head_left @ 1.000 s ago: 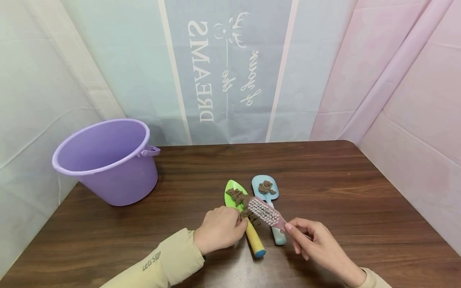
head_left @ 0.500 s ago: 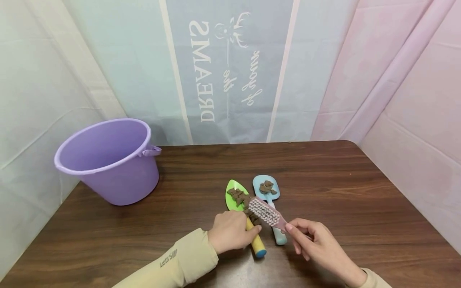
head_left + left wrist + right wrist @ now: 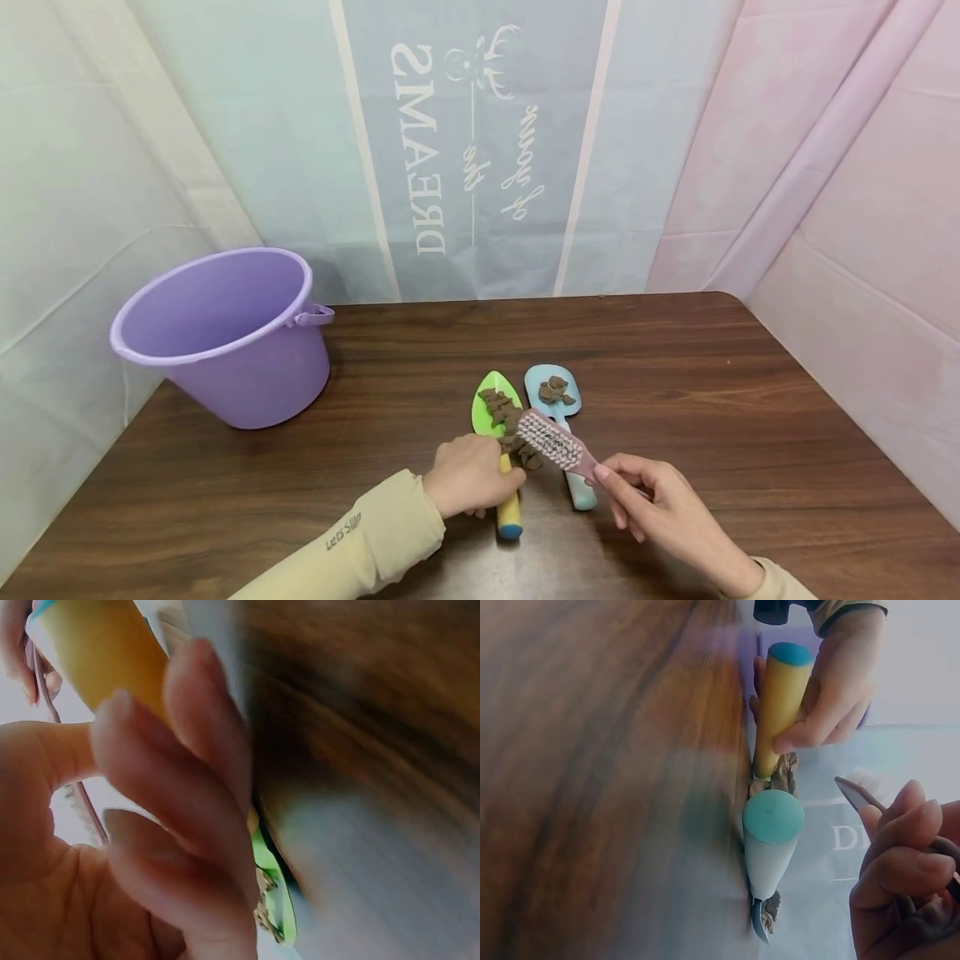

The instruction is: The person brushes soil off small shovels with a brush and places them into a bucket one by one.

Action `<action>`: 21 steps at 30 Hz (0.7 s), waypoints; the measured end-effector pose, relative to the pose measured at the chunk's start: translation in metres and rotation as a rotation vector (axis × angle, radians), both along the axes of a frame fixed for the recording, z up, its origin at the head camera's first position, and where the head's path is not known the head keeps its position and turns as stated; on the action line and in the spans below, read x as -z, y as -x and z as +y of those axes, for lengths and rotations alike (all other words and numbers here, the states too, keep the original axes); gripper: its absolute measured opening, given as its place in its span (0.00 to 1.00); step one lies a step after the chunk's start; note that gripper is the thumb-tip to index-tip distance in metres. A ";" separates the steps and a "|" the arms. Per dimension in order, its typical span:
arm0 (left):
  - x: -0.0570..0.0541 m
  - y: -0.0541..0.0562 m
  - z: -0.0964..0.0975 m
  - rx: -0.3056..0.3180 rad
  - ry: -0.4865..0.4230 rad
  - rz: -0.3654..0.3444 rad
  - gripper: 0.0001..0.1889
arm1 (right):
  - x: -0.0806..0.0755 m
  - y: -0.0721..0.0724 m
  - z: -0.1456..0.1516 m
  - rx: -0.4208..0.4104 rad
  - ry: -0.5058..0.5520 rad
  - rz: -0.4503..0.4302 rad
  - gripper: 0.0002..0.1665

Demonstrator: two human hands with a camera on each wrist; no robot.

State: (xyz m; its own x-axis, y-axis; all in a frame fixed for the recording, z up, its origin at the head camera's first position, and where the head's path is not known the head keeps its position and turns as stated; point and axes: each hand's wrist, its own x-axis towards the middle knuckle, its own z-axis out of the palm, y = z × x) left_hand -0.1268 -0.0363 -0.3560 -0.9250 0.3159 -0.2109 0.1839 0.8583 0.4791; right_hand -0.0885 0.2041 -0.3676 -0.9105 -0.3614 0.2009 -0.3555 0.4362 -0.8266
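My left hand (image 3: 472,477) grips the yellow handle of a green hand trowel (image 3: 483,421), thumb on one side and fingers curled on the other. Brown lumps (image 3: 501,408) lie along the trowel's blade, and more lie on the table beside its neck. In the left wrist view the yellow handle (image 3: 105,656) passes between thumb and fingers. My right hand (image 3: 660,508) pinches the handle end of a pink brush (image 3: 551,440), its white bristles facing up. Under the brush's far side lies a light blue shovel (image 3: 534,385) with a pale handle, carrying several brown lumps (image 3: 553,390).
A purple bucket (image 3: 255,383) stands at the back left of the dark wooden table (image 3: 660,358), its handle folded on the right side. Printed curtains (image 3: 480,167) hang behind the table and along both sides.
My left hand went right onto the yellow handle and took hold of it. The trowel's handle end has swung left. My right hand and the brush have stayed still.
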 end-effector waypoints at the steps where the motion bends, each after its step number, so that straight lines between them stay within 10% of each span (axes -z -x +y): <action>1: 0.000 0.000 -0.002 -0.005 -0.002 -0.004 0.20 | 0.000 0.000 0.000 0.000 0.001 0.001 0.10; 21: -0.004 -0.001 -0.035 -0.094 -0.175 0.026 0.16 | -0.001 0.002 -0.001 -0.005 -0.008 -0.001 0.10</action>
